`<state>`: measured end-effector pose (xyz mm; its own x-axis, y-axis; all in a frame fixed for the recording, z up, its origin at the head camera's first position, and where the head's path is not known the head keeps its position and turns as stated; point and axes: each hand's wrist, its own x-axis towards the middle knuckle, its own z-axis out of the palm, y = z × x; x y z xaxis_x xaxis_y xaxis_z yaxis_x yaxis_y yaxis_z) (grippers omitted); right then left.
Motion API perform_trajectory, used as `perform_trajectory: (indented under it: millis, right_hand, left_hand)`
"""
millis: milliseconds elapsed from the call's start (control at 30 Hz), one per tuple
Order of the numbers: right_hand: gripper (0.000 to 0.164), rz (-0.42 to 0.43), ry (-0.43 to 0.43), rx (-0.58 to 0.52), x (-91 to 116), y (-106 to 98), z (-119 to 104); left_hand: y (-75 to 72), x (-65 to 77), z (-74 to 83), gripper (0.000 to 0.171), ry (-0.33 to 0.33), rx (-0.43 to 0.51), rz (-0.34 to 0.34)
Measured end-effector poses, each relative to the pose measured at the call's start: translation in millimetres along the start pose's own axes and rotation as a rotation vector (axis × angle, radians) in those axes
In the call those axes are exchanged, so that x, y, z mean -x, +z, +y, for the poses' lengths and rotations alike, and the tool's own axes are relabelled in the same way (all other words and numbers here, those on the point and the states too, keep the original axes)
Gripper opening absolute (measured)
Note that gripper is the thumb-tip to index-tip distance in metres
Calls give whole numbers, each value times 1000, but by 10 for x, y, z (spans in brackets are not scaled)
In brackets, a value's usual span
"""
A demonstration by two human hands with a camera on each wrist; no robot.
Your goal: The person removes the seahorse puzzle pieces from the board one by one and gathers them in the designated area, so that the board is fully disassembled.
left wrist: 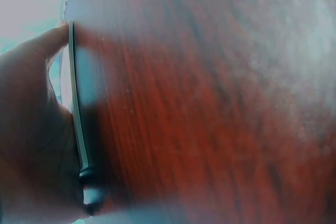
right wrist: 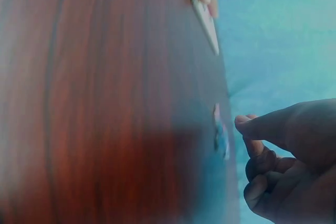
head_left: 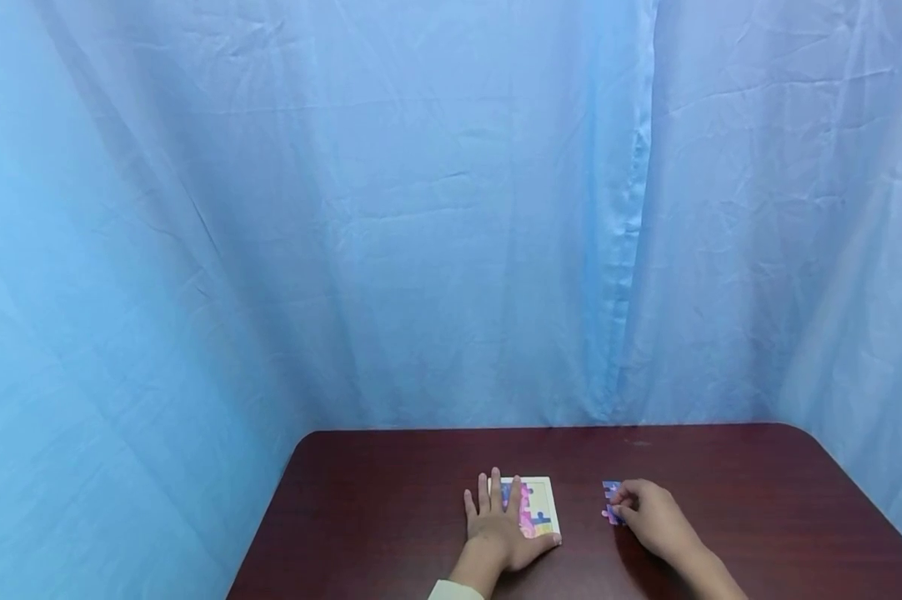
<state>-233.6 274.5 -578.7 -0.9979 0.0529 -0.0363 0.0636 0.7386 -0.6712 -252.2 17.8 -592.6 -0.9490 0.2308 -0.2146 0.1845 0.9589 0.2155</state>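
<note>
A small square jigsaw puzzle board [head_left: 543, 493] with a cream frame lies on the table, partly filled with pink, blue and yellow pieces. My left hand [head_left: 493, 531] rests flat across its left side, fingers spread and thumb along the near edge, covering part of the picture. The board's edge [left wrist: 77, 108] shows beside that hand in the left wrist view. Loose blue-and-pink puzzle pieces [head_left: 609, 488] lie right of the board. My right hand [head_left: 655, 515] is over them, fingers curled and thumb tip near the index finger. The right wrist view shows no piece between these fingertips; the puzzle pieces [right wrist: 219, 132] lie apart from them.
The dark red-brown table [head_left: 376, 508] has rounded far corners. Light blue curtains [head_left: 436, 250] hang behind it and along both sides. Table surface extends left of the board and right of my right hand.
</note>
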Motion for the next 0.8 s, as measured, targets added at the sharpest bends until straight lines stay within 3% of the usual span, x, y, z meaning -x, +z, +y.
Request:
perform_trajectory:
  millis: [133, 367, 533, 700, 800]
  right_hand:
    - [7, -9, -76, -27, 4, 72, -151]
    - [4, -94, -240, -55, 3, 264, -319]
    - [7, -176, -284, -84, 17, 380, -417]
    - [15, -233, -288, -88, 26, 459, -476]
    - [16, -239, -301, -73, 28, 502, -473]
  left_hand:
    - [-29, -8, 0, 120, -6, 6, -11]
    - [-25, 8, -4, 128, -12, 2, -20]
    - [-20, 11, -23, 125, 0, 14, -9]
    - [16, 8, -63, 114, 37, 71, 24]
    - [51, -5, -76, 96, 48, 97, 27]
